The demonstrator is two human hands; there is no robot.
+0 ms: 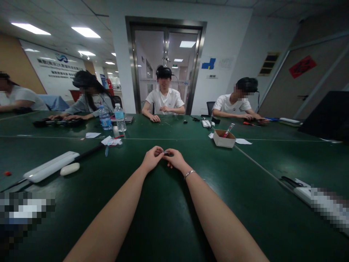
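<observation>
My left hand [152, 158] and my right hand [176, 159] meet above the dark green table [163, 203], at the middle of the view. Between their fingertips is a small dark object [165, 153], too small to make out. Thumb and fingers of each hand are pressed together around it, so both hands are closed. A silver bracelet [189, 174] circles my right wrist.
A small open box [224, 139] stands ahead to the right. Two water bottles [120, 118] stand ahead to the left, near paper scraps [111, 141]. A white power strip [51, 167] and white oval object [70, 169] lie left. Several people sit across the table.
</observation>
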